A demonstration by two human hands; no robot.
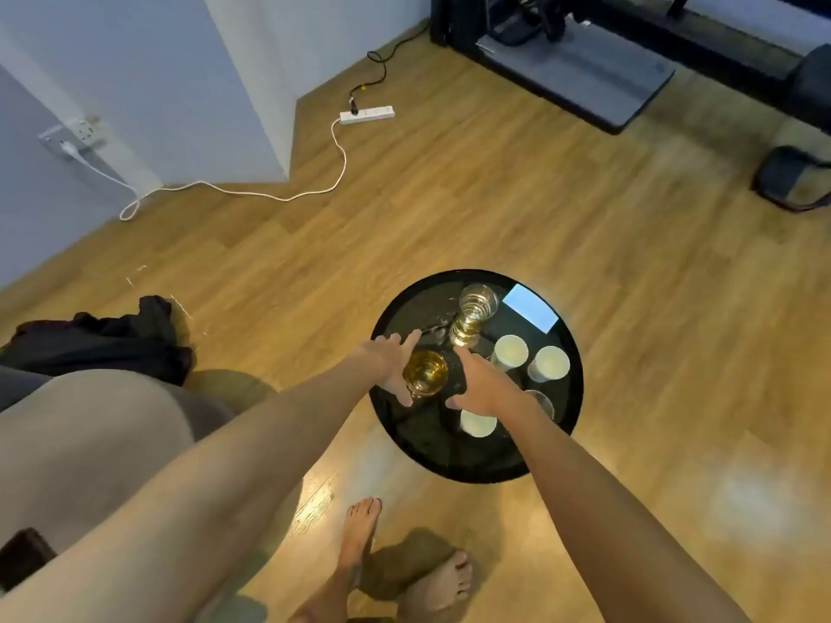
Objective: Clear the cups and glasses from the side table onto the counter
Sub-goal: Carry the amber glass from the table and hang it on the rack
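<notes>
A round black glass side table (449,456) stands on the wood floor. An amber glass (425,372) sits at its left side, between my two hands. My left hand (389,359) is open, fingers spread, just left of that glass and close to its side. Open too, my right hand (479,388) hovers just right of it. A tall clear ribbed glass (474,314) stands at the back. Three white paper cups (510,350) (548,363) (478,422) and a clear glass (542,402), partly hidden by my right wrist, stand on the right half.
A white card or phone (530,308) lies at the table's back right edge. A beige sofa arm (90,442) with dark cloth (103,339) is to the left. A power strip (366,114) and cable lie on the floor. My bare feet (359,532) stand near the table.
</notes>
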